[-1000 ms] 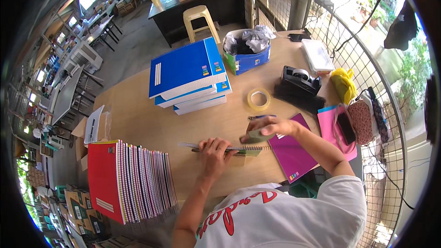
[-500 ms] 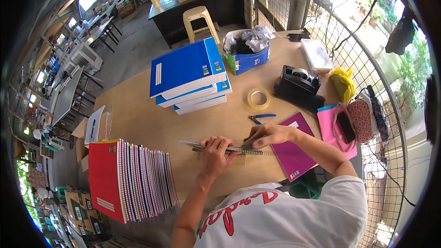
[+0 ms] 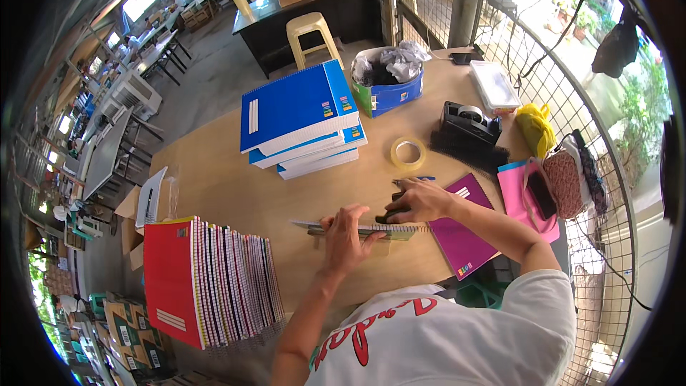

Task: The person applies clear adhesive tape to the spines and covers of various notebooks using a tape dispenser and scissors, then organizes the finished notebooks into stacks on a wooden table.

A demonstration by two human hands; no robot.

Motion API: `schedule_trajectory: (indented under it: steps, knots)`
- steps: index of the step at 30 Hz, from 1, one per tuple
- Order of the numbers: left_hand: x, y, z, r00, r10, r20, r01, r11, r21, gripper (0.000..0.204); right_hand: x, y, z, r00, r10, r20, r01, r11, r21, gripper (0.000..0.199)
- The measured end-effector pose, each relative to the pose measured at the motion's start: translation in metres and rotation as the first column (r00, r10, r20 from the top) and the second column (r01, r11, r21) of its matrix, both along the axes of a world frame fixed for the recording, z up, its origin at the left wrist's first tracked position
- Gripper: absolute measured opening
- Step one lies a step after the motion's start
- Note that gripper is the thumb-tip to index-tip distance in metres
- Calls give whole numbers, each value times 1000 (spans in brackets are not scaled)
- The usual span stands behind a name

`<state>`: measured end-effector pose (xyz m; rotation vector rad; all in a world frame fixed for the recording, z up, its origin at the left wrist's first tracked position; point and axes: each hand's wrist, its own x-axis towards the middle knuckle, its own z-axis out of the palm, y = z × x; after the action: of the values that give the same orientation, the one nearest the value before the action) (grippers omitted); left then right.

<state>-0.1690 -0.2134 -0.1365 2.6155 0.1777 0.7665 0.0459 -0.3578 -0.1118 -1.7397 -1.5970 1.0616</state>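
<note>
My left hand [image 3: 346, 237] is closed over a spiral-bound notebook [image 3: 400, 234], which stands on its edge on the table, coil upward. The wire coil runs out past the notebook's right end. My right hand [image 3: 423, 201] is just above that coil, fingers curled around a small dark object [image 3: 386, 217] whose kind I cannot make out. Blue-handled cutters [image 3: 426, 178] lie right behind this hand, mostly covered by it. A purple notebook [image 3: 464, 223] lies flat under my right forearm.
A stack of blue notebooks [image 3: 289, 111] stands at the back. Upright red-covered notebooks [image 3: 168, 279] fill the front left. Clear tape [image 3: 408, 153], a black tape dispenser [image 3: 468, 125], a box of crumpled plastic [image 3: 389, 93] and yellow twine [image 3: 534, 131] sit toward the back and right.
My right hand has lifted off the coil and moved back over the cutters. My left hand stays on the notebook, its fingers more raised. The whole view has shifted slightly.
</note>
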Motion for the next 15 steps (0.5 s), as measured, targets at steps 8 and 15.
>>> schedule_trajectory:
  steps: [8, 15]
  knots:
    - [-13, 13, 9, 988, 140, 71, -142, 990, 24, 51, 0, 10, -7, 998, -35, 54, 30, 996, 89, 58]
    - [-27, 32, -1, 957, 279, 84, -288, 950, 122, 46, -10, 14, -7, 982, 0, 191, 5, 1000, -25, 58]
